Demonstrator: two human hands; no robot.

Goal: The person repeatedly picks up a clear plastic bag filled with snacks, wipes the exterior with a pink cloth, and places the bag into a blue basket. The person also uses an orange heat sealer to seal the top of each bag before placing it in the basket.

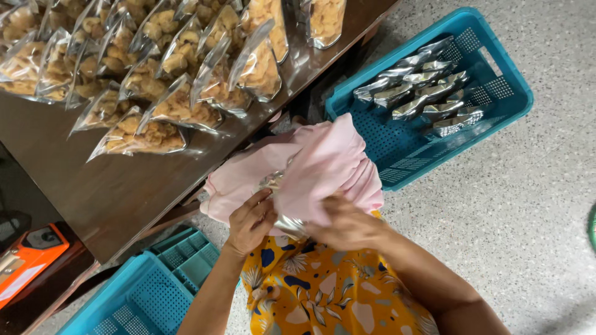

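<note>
Hands work together: left hand pinches a silver pouch while right hand grips pink cloth wrapped around it.

Silver pouch — mostly under pink cloth

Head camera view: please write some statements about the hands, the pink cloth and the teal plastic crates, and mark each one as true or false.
1. Both hands, left hand and right hand, are at the pink cloth. True.
2. The teal plastic crate on the floor holds silver foil pouches. True.
3. The clear bags of fried snacks lie inside the crate. False: they lie on the dark wooden table.
4. The silver foil pouch at the hands is fully uncovered. False: the cloth partly wraps it.
5. The person's garment is plain blue. False: the yellow patterned garment has blue and white shapes.
</note>
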